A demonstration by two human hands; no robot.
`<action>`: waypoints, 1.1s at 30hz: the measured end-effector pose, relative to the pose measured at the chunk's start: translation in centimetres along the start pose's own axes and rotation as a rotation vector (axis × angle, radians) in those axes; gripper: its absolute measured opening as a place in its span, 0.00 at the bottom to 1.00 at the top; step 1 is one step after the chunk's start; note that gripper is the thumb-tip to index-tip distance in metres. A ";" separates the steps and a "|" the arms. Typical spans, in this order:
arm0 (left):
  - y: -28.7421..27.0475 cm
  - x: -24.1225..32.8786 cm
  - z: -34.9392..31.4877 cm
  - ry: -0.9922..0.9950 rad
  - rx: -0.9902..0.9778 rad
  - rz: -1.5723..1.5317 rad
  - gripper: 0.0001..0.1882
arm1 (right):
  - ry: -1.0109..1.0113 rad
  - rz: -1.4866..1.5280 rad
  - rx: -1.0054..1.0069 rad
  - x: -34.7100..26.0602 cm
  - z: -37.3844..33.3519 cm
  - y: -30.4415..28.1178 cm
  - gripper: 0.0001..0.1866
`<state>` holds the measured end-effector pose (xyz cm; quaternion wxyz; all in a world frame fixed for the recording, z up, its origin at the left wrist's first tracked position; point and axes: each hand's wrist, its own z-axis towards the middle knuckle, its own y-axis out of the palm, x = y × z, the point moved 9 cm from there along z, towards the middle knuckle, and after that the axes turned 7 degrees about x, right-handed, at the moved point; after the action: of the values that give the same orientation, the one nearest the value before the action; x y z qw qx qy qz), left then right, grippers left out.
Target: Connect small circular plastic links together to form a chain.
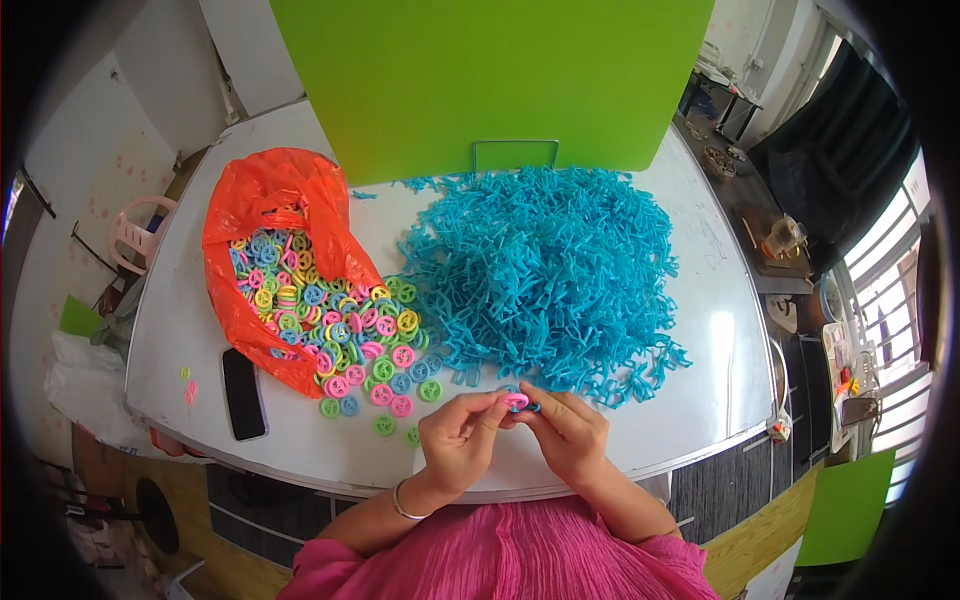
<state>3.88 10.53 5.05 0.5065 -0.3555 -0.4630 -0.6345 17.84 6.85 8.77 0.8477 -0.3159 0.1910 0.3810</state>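
Observation:
Near the table's front edge, my left hand (pixel 459 438) pinches a small pink plastic wheel (pixel 515 400) between thumb and fingertips. Close against it, my right hand (pixel 568 432) grips a small blue plastic piece (pixel 532 408), mostly hidden by the fingers. The two parts meet between my fingertips; whether they are joined I cannot tell. Beyond my hands rises a large heap of turquoise plastic pieces (pixel 550 270). To the left, pink, green, blue and yellow wheels (pixel 383 369) spill out of a red plastic bag (pixel 225 290) toward my left hand.
A dark phone (pixel 243 394) lies left of the wheels on the white table (pixel 715 340). A tall green panel (pixel 490 80) with a metal handle stands at the back. A pink chair (pixel 138 235) is off to the left, and a side counter (pixel 760 235) holds items at right.

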 end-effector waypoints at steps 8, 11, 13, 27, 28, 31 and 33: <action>0.0 0.6 0.5 0.042 -0.021 -0.032 0.06 | 0.158 0.079 -0.101 1.0 0.0 0.7 0.20; 0.0 1.1 0.4 0.121 -0.026 0.043 0.07 | 0.228 0.167 -0.132 1.1 0.3 0.8 0.19; 0.2 0.2 0.9 -0.007 -0.036 0.008 0.08 | 0.230 0.160 -0.141 1.7 0.2 0.8 0.19; -6.9 1.2 3.4 -0.150 0.034 0.268 0.11 | 0.738 0.483 -0.398 3.5 -2.3 -7.1 0.16; -7.8 1.9 3.8 -0.080 0.013 0.486 0.11 | 0.577 0.276 -0.588 3.2 -2.4 -8.9 0.16; -9.8 2.5 4.1 0.041 -0.020 0.825 0.11 | 0.566 0.199 -0.805 2.8 -5.1 -12.3 0.15; -10.9 2.4 3.4 0.056 -0.001 0.984 0.13 | 0.681 -0.140 -1.049 3.9 -8.5 -13.4 0.14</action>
<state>-7.30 13.67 5.92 0.7584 -0.5150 -0.2259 -0.3295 29.93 -3.68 5.63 0.4945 -0.8050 0.2170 0.2456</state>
